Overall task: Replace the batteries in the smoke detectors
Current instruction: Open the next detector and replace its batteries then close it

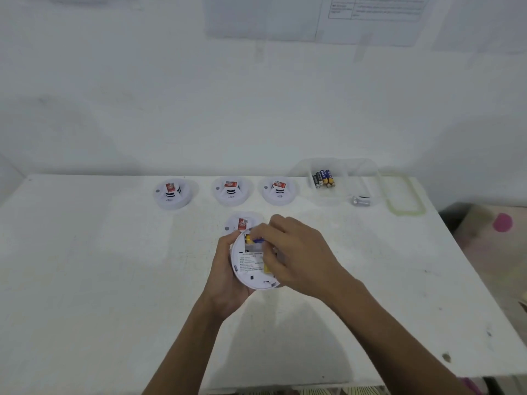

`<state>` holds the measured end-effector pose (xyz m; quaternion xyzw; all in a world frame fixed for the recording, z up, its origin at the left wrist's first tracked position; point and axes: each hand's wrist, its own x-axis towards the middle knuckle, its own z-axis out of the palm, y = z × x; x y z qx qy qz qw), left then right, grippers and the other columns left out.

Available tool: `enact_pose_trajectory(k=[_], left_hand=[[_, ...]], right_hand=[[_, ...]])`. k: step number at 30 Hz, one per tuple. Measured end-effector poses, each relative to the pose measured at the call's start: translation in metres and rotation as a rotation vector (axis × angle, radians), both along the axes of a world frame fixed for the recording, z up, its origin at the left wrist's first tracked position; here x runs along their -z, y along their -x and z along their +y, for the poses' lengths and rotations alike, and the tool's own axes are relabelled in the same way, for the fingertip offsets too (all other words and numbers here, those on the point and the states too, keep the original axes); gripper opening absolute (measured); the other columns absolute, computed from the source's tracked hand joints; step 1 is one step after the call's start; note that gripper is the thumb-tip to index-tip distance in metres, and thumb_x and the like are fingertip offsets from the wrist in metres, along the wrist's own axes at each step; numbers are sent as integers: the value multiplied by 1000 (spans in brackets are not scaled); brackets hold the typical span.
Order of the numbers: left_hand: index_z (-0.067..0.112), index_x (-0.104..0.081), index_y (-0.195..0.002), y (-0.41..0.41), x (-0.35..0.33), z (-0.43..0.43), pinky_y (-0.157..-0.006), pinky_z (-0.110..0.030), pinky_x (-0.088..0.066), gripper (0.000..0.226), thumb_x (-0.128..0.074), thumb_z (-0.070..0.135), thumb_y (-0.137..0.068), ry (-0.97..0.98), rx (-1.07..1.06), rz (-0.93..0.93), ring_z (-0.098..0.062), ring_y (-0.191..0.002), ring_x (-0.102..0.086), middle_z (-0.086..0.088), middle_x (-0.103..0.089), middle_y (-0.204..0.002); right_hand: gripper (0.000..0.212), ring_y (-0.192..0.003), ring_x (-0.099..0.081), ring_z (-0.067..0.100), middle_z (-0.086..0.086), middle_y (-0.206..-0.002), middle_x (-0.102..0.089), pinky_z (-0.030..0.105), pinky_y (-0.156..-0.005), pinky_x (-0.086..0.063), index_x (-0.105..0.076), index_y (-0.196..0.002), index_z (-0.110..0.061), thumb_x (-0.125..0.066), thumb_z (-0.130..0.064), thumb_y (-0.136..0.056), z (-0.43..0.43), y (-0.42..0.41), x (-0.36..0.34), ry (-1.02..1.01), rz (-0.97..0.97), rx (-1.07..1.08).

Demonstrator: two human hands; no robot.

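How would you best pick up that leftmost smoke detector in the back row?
Probably from straight above: the smoke detector lies flat on the table, so its rim sits low. Pinch the raised middle part from two opposite sides; nothing stands close beside it.

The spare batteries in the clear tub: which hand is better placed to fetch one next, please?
Probably the right hand, which pinches the battery and lies nearer the tub; the left hand grips the smoke detector.
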<state>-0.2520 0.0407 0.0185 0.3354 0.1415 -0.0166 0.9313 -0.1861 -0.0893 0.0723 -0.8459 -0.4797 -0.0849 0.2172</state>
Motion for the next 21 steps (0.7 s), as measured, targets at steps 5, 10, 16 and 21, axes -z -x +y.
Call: enact_pose_trajectory(k=[5, 10, 16, 21], left_hand=[[25, -77, -91, 1, 2, -3, -65, -38, -58, 38, -67, 49, -64, -12, 28, -94, -24, -80, -71, -9, -73, -94], [16, -47, -133, -1, 13, -2, -75, -51, -54, 52, -40, 48, -93, 17, 49, -15, -32, -96, -66, -14, -65, -115], [20, -35, -142, 2, 18, -9, -83, -50, -56, 93, -71, 60, -66, -93, -16, -5, -29, -106, -65, -8, -61, -129], [20, -48, -127, 6, 16, -15, -63, -46, -58, 42, -25, 41, -98, -113, 60, -25, -29, -89, -70, -7, -72, -104]], right_hand=[[23, -61, -43, 13, -5, -81, -54, 23, -54, -28, -61, -107, -29, -47, -25, -90, -2, -12, 2, 89, -63, -116], [28, -55, -37, 13, -6, -68, -53, 23, -50, -24, -59, -108, -33, -42, -28, -86, -2, -15, -2, 152, -98, -148], [33, -51, -45, 15, -6, -61, -49, 23, -46, -27, -60, -110, -36, -44, -28, -82, -3, -15, -7, 231, -115, -187], [21, -51, -39, 17, -5, -69, -43, 27, -42, -32, -50, -101, -30, -51, -24, -81, -7, -15, -8, 185, -92, -208]])
